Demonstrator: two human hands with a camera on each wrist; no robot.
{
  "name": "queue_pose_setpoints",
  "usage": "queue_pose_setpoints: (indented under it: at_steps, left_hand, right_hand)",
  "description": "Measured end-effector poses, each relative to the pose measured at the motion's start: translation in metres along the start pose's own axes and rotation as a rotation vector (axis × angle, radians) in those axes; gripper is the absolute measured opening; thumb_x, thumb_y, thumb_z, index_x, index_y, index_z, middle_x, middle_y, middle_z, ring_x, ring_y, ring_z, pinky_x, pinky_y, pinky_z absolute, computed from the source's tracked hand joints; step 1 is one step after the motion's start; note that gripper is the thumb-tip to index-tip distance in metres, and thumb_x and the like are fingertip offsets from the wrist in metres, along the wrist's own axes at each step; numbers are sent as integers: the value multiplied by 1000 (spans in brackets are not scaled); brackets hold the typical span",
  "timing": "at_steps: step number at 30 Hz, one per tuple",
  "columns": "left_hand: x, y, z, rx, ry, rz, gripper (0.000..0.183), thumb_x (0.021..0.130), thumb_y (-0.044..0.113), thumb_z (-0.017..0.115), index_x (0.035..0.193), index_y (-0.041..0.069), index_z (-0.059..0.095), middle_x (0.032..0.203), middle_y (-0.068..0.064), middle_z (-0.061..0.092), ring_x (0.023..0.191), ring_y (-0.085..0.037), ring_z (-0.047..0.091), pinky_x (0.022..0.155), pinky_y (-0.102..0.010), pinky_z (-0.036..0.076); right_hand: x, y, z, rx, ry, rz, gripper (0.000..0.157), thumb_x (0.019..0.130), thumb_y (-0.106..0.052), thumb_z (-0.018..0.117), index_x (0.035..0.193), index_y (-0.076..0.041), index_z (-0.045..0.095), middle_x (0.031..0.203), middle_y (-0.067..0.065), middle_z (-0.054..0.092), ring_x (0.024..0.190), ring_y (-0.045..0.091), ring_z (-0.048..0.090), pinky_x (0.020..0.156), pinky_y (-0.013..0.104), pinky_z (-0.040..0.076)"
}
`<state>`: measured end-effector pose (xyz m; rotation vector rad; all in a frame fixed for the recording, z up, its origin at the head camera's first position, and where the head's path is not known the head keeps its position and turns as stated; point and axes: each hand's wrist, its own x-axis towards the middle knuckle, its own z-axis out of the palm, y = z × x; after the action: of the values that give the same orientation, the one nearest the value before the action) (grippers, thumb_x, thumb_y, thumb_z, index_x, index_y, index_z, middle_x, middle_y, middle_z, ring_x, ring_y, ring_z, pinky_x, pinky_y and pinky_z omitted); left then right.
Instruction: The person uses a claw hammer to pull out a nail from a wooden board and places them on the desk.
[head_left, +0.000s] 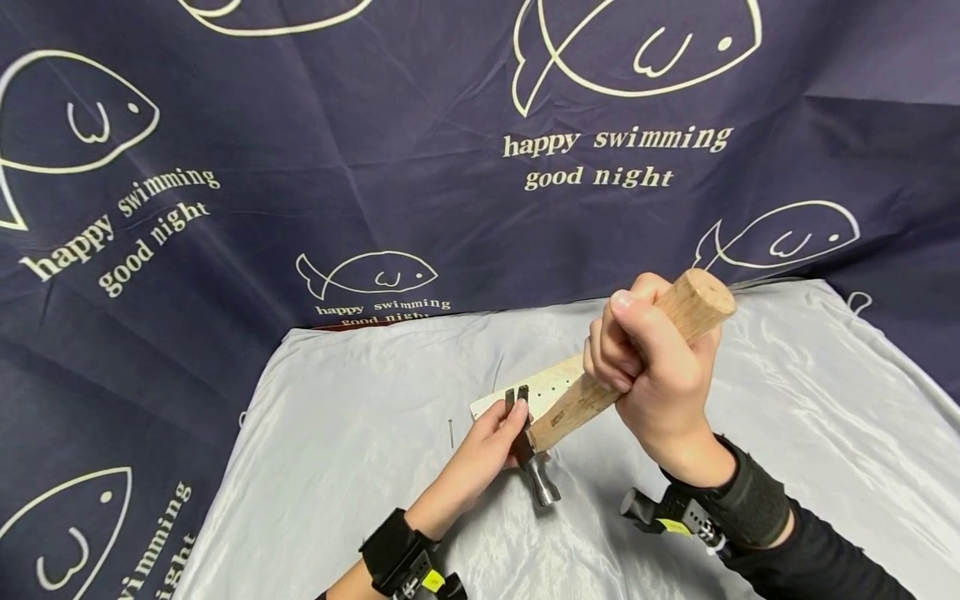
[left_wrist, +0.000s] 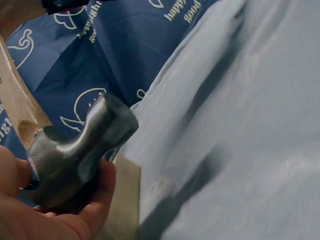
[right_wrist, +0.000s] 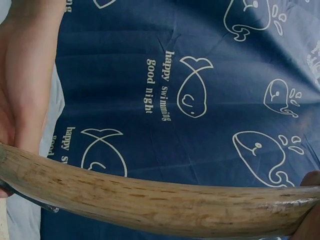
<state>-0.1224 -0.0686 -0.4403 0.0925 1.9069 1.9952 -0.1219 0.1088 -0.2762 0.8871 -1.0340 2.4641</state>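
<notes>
A claw hammer (head_left: 573,413) with a wooden handle is held aslant above the cloth by both hands. My right hand (head_left: 660,367) grips the handle near its butt end, which sticks out above the fist. My left hand (head_left: 487,442) holds the metal head, thumb over the claw side. In the left wrist view the round striking face of the hammer head (left_wrist: 75,155) points away from the fingers. The wooden handle (right_wrist: 150,205) spans the right wrist view. Behind the hammer lies a pale wooden board (head_left: 543,383) with a row of small dark dots, partly hidden by hands and handle.
A single nail (head_left: 452,433) is on the cloth left of the board. Light grey cloth (head_left: 360,417) covers the table. A dark blue curtain (head_left: 450,167) printed with fish hangs behind the table and along its left side.
</notes>
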Motion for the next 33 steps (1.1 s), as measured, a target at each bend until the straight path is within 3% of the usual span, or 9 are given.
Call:
queue_pose_setpoints:
  at_steps: [4,7,16,20,26,33]
  left_hand:
    - [2,-2,2,-136,-24,-35,48,110,38,54,130,-6,54,110,-16,69,81,-22,73,74,-34,63]
    - [3,-4,3,-189,-39,-36,53,109,39,56,136,-6,52,104,-13,70,72,-20,71,70,-33,62]
    - [3,-7,3,-268,-60,-32,45,107,43,57,121,1,59,83,-9,67,59,-18,64,61,-31,58]
    - [2,-5,4,-275,-32,-29,46,106,45,59,119,1,61,83,-9,66,56,-17,61,58,-31,56]
    - [0,-3,5,-296,59,-33,44,101,46,66,106,3,61,76,-9,63,47,-15,53,48,-29,50]
    - [-1,-3,2,-301,139,-63,46,95,44,73,111,2,62,87,-13,66,42,-13,50,41,-26,46]
  right_hand:
    - [0,0,2,13,-11,6,31,97,11,40,71,-5,36,45,0,27,33,12,23,30,27,23]
    - [0,0,3,28,-18,14,30,97,11,39,72,-6,38,46,0,28,33,12,23,30,27,23]
    - [-2,1,7,46,-45,11,32,96,14,31,73,-6,40,46,-1,30,34,11,25,31,24,24]
    - [-4,1,9,55,-50,0,32,96,15,29,74,-6,42,47,-1,31,34,10,26,31,24,25]
    - [-5,2,13,40,-42,-22,33,97,12,30,70,-7,34,47,-2,30,34,9,27,31,24,25]
    - [-7,5,17,38,-31,-47,33,99,10,34,70,-6,31,47,0,30,34,10,26,31,25,25]
